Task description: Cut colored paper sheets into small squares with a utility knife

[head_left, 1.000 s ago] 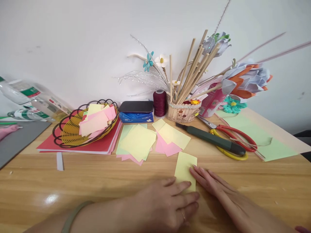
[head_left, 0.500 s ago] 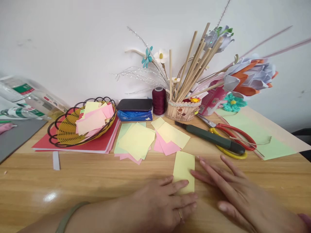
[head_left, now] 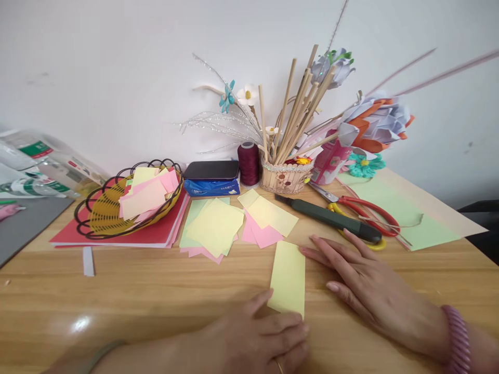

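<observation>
Yellow paper strip, one, plain, lying flat on the desk, lengthwise away from the wearer. Left hand: laid over the strip's near end, fingers extended, grip unclosed. Right hand: at the strip's right edge, fingers spread, grip loose with nothing in it; whether the fingertip nearest the edge touches paper cannot be told. Step in hand, as judged: steadying or smoothing the strip. Next move, as judged: calls for the near end kept pinned and the edges lined up. Beyond the strip's far end, very close: pink and yellow slips; left of these, a fanned paper stack. Beyond and right of the strip: dark green cutter, lying across scissors, near the right fingertips, the likeliest obstruction. Far left of the strip: woven basket of paper pieces.
</observation>
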`<state>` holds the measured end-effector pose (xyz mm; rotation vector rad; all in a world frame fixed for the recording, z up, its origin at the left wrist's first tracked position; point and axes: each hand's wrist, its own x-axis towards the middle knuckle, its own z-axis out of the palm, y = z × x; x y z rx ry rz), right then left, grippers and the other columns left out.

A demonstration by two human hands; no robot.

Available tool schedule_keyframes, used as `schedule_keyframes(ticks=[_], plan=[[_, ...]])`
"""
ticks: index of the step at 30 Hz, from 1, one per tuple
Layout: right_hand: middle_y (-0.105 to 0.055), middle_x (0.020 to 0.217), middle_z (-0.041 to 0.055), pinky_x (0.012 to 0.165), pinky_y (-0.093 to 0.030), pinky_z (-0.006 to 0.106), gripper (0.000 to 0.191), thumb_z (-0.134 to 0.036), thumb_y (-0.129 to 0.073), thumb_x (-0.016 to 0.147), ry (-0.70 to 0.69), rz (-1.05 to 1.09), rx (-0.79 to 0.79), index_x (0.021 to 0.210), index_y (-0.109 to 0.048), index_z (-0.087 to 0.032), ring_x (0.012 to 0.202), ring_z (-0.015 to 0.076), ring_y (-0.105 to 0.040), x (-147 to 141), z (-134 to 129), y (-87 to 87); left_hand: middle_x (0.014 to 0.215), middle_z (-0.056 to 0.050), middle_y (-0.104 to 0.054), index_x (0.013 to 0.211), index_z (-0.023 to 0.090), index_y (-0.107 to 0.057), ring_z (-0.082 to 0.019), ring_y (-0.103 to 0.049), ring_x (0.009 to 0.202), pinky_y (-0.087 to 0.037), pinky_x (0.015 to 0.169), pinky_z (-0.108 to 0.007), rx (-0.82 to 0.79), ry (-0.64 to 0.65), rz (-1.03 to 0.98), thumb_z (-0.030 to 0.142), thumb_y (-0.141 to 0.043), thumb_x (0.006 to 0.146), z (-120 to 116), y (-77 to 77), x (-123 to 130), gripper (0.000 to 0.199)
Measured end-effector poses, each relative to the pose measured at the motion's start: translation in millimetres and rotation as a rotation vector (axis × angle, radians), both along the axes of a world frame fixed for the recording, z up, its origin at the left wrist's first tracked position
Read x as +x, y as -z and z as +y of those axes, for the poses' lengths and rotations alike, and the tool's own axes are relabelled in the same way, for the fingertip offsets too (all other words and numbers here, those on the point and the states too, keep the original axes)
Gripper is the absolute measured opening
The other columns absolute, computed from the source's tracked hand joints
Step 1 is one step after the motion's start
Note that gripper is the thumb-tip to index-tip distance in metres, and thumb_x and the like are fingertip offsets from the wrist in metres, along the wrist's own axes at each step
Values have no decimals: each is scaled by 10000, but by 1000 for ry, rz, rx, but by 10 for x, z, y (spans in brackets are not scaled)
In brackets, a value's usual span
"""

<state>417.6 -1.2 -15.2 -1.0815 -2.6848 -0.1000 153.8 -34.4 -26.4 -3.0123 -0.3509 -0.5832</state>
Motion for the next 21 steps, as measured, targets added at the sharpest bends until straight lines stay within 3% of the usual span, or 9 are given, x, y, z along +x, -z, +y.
schedule_keyframes(ticks=[2,4,7,9,13,18,21], plan=[[-575,1275,69,947,-427,535,696,-338,-347,938,5,7,3,1473,63,-164,1207,255,-488,-4,-17,13,1178,62,-644,1121,177,-602,-76,-519,1155,-266,1100,-238,-104,66,53,245,-280,1012,68,-109,14,347],[-572,1279,71,912,-476,473,690,-335,-346,939,17,15,5,1475,52,-161,1209,237,-487,0,-29,30,1202,34,-633,1163,140,-584,-71,-499,1192,-302,1058,-166,-194,95,56,274,-281,1009,208,-240,70,365],[-542,1310,104,889,-500,417,674,-324,-371,932,36,22,14,1477,-17,-144,1209,225,-488,13,-33,63,1378,-98,-463,1295,61,-467,-183,-395,1303,-300,1089,-324,-176,-110,187,215,-321,984,433,-306,187,377],[-532,1320,117,904,-491,418,647,-317,-386,927,37,26,19,1473,-86,-141,1205,226,-493,22,-29,82,1391,-100,-444,1301,67,-457,-199,-384,1311,-320,1077,-378,-182,-101,292,192,-324,976,493,-245,232,374],[-544,1309,109,929,-467,464,637,-351,-389,928,28,37,22,1472,-112,-167,1189,240,-508,33,-17,95,1400,-53,-438,1311,95,-451,-178,-402,1298,-343,1071,-335,-196,-46,278,225,-311,982,327,-126,192,380],[-554,1293,96,897,-492,469,690,-359,-354,939,28,35,36,1479,36,-180,1180,242,-515,30,-4,68,1358,-59,-490,1293,66,-473,-160,-450,1262,-368,1049,-247,-156,-28,320,183,-304,992,50,-194,98,364],[-546,1295,112,865,-515,455,697,-359,-316,944,25,36,60,1471,84,-141,1180,249,-512,22,7,65,1344,-51,-510,1269,67,-503,-163,-438,1271,-346,1066,-235,-149,-10,311,189,-338,990,-26,-150,59,347]])
